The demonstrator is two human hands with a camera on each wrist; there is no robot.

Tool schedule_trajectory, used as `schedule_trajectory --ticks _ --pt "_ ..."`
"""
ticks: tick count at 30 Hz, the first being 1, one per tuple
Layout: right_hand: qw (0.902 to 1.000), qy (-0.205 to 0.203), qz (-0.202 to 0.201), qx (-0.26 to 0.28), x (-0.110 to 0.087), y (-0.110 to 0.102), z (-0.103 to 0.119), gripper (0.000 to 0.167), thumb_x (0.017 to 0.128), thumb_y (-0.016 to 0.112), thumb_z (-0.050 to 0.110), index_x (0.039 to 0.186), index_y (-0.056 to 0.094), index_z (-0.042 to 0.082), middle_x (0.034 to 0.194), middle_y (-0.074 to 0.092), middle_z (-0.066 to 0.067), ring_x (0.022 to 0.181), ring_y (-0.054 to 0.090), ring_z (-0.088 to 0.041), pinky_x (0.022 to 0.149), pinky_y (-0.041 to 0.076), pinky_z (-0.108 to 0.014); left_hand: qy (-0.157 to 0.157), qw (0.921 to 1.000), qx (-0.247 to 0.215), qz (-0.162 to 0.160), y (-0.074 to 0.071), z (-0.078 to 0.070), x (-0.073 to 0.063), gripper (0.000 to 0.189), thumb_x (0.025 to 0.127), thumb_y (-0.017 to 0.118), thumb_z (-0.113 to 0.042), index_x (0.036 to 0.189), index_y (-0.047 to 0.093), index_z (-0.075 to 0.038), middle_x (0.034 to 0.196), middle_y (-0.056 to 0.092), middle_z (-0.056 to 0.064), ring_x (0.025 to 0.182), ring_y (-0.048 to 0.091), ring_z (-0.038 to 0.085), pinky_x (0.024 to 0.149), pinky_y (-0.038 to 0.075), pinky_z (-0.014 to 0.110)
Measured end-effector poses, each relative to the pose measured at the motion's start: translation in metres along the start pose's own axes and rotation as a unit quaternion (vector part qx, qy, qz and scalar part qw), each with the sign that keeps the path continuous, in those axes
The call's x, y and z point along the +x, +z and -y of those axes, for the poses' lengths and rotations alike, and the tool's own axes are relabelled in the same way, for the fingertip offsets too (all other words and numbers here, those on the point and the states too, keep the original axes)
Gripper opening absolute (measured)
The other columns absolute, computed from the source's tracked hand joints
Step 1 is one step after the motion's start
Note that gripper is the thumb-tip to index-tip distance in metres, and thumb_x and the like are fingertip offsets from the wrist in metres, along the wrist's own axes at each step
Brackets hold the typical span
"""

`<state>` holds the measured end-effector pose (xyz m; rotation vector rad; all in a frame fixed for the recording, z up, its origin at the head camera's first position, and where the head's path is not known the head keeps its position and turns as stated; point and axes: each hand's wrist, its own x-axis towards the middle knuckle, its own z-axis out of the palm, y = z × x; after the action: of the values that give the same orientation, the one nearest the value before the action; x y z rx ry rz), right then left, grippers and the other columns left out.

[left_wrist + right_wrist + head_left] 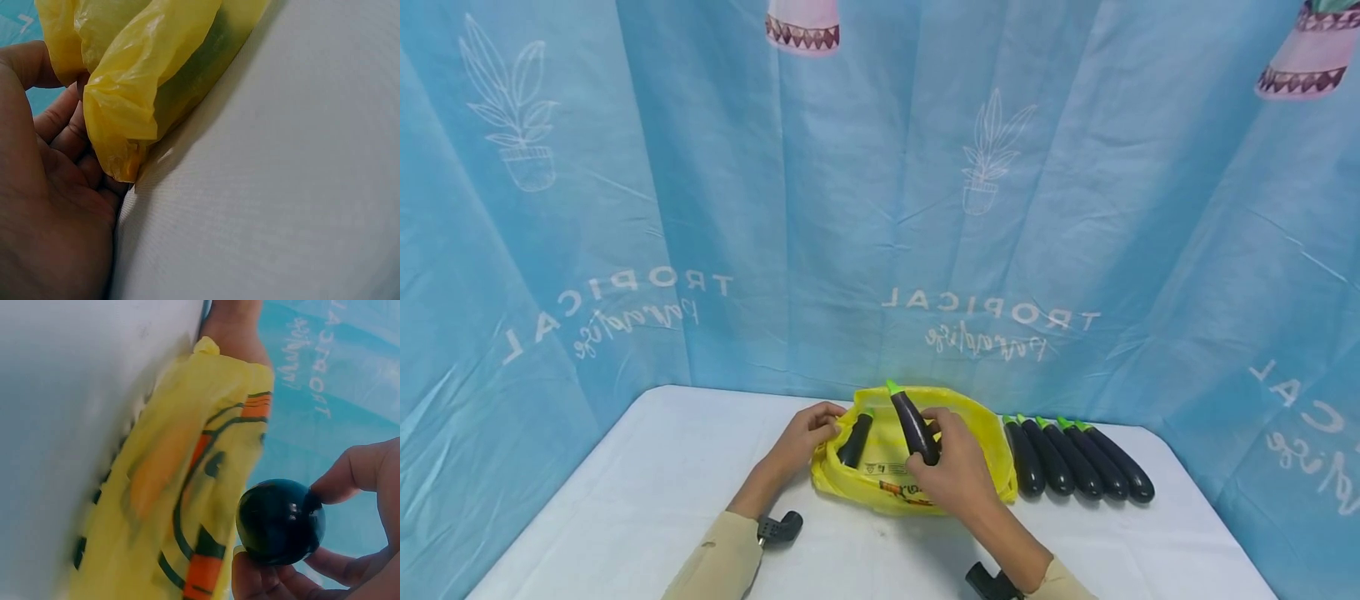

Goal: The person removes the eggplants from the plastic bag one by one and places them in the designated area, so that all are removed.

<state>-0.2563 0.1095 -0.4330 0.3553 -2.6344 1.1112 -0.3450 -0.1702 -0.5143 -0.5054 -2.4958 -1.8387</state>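
A yellow plastic bag (853,492) lies on the table with its mouth held wide. My left hand (805,437) pinches the bag's left rim between thumb and fingers; in the left wrist view a dark shape shows through the plastic (144,81). One dark purple eggplant (855,442) with a green stem end rests inside at the left. Over the bag's opening, my right hand (958,471) grips another eggplant (913,425), tilted with its green stem up and away. Its glossy round end (281,522) faces the right wrist camera, fingers and thumb around it.
Several more eggplants (1078,462) lie side by side in a row right of the bag, stems toward the back. The white-covered table (700,450) ends at a blue printed curtain (850,250) behind and at both sides.
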Motion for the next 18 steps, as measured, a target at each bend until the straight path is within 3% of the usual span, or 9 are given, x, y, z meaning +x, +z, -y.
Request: schedule_trajectory --ticks 18 --pt "0.9997 0.004 -0.023 0.005 -0.015 -0.035 -0.010 0.058 0.084 0.076 0.013 0.139 0.060 0.014 0.117 0.065 -0.001 0.090 0.059 -0.015 0.075 0.053 -0.035 0.006 1.0000 0.004 0.003 0.000 -0.001 0.000 0.031 0.103 0.059 -0.011 0.131 0.065 0.000 0.101 0.065 0.009 0.091 0.060 0.018 0.082 0.051 0.027"
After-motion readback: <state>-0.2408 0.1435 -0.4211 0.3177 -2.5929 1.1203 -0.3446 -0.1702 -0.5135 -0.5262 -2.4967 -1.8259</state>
